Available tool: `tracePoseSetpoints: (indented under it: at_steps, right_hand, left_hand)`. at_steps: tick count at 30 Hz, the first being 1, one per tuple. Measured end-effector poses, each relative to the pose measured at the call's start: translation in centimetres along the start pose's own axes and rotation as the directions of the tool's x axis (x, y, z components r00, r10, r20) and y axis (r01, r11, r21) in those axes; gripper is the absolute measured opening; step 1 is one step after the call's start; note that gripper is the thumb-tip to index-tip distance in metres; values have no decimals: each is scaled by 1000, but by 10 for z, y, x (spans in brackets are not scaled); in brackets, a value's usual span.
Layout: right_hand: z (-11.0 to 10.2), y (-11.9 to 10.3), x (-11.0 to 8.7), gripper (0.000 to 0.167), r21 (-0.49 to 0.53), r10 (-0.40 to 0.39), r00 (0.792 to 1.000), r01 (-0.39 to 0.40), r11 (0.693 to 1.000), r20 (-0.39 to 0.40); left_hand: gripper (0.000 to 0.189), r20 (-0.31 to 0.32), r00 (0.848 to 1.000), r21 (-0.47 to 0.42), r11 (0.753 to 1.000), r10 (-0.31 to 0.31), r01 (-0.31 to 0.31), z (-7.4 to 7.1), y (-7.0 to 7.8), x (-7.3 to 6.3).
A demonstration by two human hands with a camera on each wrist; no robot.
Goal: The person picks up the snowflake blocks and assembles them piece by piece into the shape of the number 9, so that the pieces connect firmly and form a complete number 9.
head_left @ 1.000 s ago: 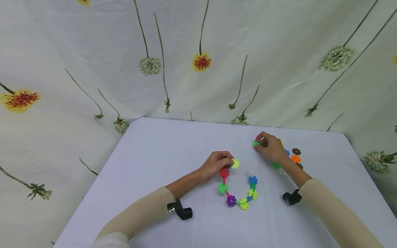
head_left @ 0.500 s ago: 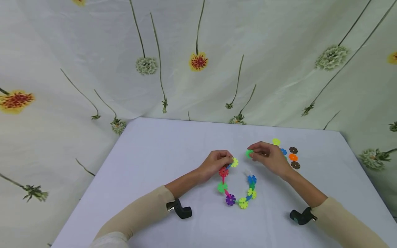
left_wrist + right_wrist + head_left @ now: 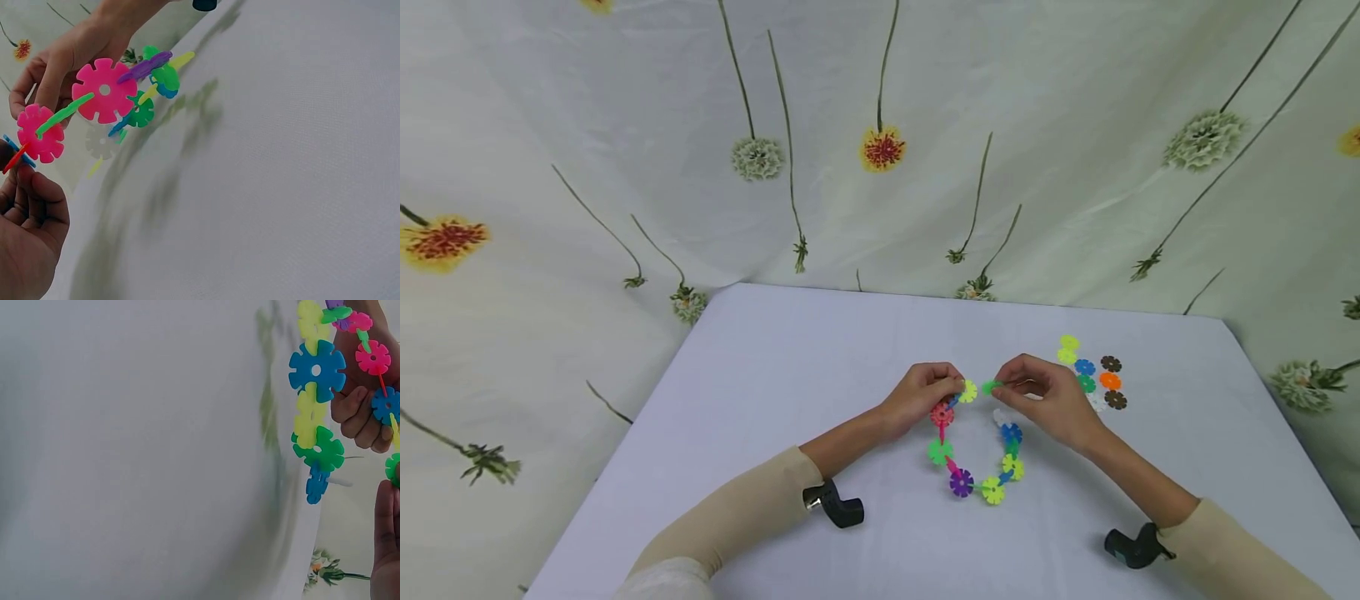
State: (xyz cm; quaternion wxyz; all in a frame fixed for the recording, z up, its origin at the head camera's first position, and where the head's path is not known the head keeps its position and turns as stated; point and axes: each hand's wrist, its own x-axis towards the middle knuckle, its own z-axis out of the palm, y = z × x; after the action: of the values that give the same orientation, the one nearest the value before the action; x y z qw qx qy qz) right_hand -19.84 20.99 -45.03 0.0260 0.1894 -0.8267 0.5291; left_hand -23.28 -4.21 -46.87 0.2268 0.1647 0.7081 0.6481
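Note:
A curved chain of interlocking flower-shaped plastic discs hangs in a U, with a purple disc (image 3: 960, 483) near its lowest part. My left hand (image 3: 917, 402) pinches one end of it, at a blue disc (image 3: 384, 407), just beside the yellow end disc (image 3: 970, 392). Between right thumb and fingertips is a single green disc (image 3: 989, 387), close to that yellow disc; my right hand (image 3: 1051, 398) holds it edge-on. The chain's other end, with a clear disc (image 3: 1001, 417), hangs below the right hand. In the left wrist view, pink discs (image 3: 105, 90) show near the left fingers.
Several loose discs lie on the white table (image 3: 820, 350) at the right, among them an orange disc (image 3: 1110, 381) and a brown disc (image 3: 1116, 400). Behind the table hangs a flower-printed cloth (image 3: 820, 208). A black wrist camera (image 3: 1131, 547) sits below the right forearm.
My right hand has come left and nearer from beside the loose discs, carrying the green disc up to the chain's yellow end. The left hand stays in place with the chain.

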Motion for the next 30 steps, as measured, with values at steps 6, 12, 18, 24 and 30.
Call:
tracePoseSetpoints:
  at_steps: [6, 12, 18, 24, 30]
  right_hand:
    - [6, -1, -1, 10, -46, -42, 999, 43, 998, 22]
    - [9, -6, -1, 12, -125, -71, 997, 73, 989, 24]
    - [11, -8, 0, 14, -164, -103, 994, 108, 980, 40]
    - [11, -11, -2, 17, -145, -120, 993, 120, 982, 14]
    - [6, -2, -6, 24, -161, -134, 991, 135, 978, 16]
  left_hand:
    - [24, 18, 1000, -6, 1000, 18, -18, 1, -1, 0]
    - [22, 37, 998, 28, 999, 42, -43, 0, -2, -1]
    - [19, 50, 997, 83, 994, 67, -71, -1, -1, -1]
    - [22, 79, 994, 89, 993, 74, -81, -1, 2, 0]
    - [23, 110, 992, 110, 991, 67, -79, 0, 3, 1]
